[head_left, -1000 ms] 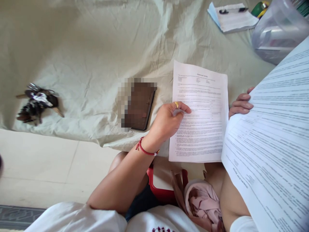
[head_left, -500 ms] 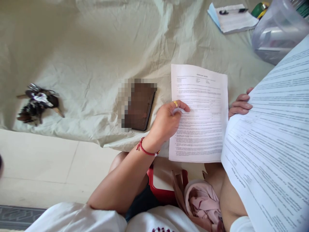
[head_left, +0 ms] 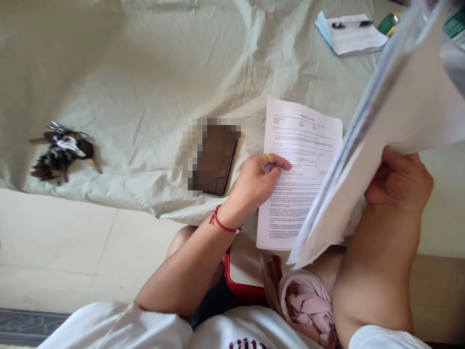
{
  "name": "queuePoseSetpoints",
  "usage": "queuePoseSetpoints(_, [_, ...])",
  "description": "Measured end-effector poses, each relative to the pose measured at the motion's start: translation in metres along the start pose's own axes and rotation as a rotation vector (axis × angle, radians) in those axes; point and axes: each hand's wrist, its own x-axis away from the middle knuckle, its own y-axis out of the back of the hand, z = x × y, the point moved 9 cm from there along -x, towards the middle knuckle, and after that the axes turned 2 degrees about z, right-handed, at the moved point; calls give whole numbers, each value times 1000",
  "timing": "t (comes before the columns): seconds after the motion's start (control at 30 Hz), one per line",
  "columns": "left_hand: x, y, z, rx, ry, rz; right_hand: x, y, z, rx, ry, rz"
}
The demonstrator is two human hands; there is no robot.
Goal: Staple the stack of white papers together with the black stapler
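A printed sheet (head_left: 301, 140) lies on the cloth near its front edge, its right side covered by raised pages. My left hand (head_left: 259, 182), with a ring and a red bracelet, rests on its left part, fingers curled and thumb close to the index finger, pressing the paper. My right hand (head_left: 399, 179) is closed on a bundle of papers (head_left: 407, 97), holding it up at a steep slant over the sheet's right side. The bundle's pages show mostly edge-on, and some fingertips are hidden behind them.
Left of the sheet lies a dark phone (head_left: 216, 160), partly pixelated. A bunch of keys (head_left: 67, 150) is at far left. A notepad (head_left: 354, 36) with a pen (head_left: 352, 24) lies at the back right beside a green-yellow object (head_left: 388, 24). Pink cloth (head_left: 308, 300) sits by my lap.
My right hand has lifted and turned the bundle of papers, so its printed face has swung out of view and the back shows. My left hand stays on the sheet.
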Motion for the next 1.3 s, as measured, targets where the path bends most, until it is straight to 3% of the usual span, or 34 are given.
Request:
queuePoseSetpoints(0.27, [3, -9, -2, 134, 15, 63, 11, -14, -6, 104, -22, -23])
queuePoseSetpoints(0.7, [5, -6, -5, 248, 13, 6, 13, -6, 0, 187, -57, -146])
queuePoseSetpoints(0.87, [7, -4, -9, 216, 5, -8, 15, -6, 3, 171, -41, -165])
queuePoseSetpoints(1.1, [3, 9, -5, 36, -5, -120, 16, -5, 2, 199, -63, -166])
queuePoseSetpoints(1.3, [0, 7, 3, 119, 42, -104, 17, -7, -2, 211, -104, -91])
